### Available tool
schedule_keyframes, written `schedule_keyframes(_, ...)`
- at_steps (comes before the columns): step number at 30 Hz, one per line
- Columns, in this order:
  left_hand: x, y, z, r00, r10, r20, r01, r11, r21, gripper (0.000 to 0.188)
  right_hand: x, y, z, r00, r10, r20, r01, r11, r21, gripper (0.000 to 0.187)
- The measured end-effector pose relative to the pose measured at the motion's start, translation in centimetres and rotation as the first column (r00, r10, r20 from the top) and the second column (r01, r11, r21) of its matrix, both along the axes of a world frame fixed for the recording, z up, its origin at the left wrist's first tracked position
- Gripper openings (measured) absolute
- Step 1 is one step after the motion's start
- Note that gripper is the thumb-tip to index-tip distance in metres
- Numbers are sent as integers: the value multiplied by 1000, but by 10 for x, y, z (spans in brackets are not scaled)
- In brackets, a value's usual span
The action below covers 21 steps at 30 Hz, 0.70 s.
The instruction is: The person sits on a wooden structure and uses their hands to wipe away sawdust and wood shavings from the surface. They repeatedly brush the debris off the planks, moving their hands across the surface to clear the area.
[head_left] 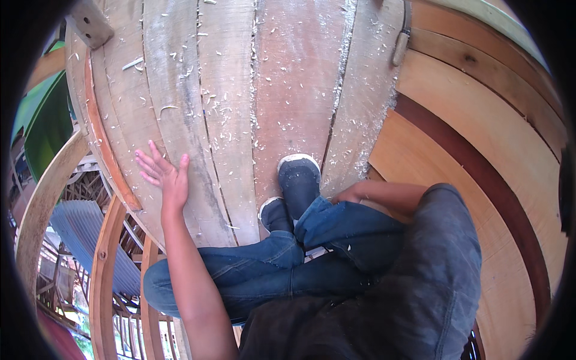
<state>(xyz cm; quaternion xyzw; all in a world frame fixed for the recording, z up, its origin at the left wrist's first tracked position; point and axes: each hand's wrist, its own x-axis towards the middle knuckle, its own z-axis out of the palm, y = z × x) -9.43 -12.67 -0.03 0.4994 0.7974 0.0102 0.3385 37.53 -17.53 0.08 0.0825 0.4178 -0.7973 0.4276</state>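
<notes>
My left hand (163, 171) is open, its fingers spread over the pale wooden planks (228, 162) on the left side, with nothing in it. Whether the palm touches the wood, I cannot tell. My right hand (348, 193) is down beside my bent leg in blue jeans (360, 225), close to the planks. The leg hides most of its fingers and anything they may hold. My two dark shoes (300, 183) with white toe edges stand on the middle plank. Curled wood shavings and white dust are scattered over the planks.
At the upper right lies a tool with a short wooden handle (400, 49). Curved plank walls (480, 114) rise on the right. Bent wooden ribs (105, 270) stand along the left, with gaps between them and a corrugated sheet (96, 240) beyond. A wooden block (90, 24) sits at the upper left.
</notes>
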Motion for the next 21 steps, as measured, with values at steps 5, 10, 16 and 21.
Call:
schedule_keyframes(5, -2, -1, -2, 1000, -24, -4, 24, 1000, 0, 91, -24, 8, -16, 993, -26, 112, -3, 968, 253, 40)
schedule_keyframes(10, -5, -4, -5, 1000, -13, -7, 13, 1000, 0, 89, -51, 146, 46, 973, -216, -79, 188, 551, 813, 40)
schedule_keyframes(16, -7, -8, -4, 998, -33, -45, 33, 999, -3, 88, -88, 233, 74, 969, -167, 183, 9, 762, 648, 33)
schedule_keyframes(21, 2, 3, 0, 1000, -29, 0, 29, 999, -39, 87, -7, 98, 30, 807, 287, 517, -284, 955, -87, 36)
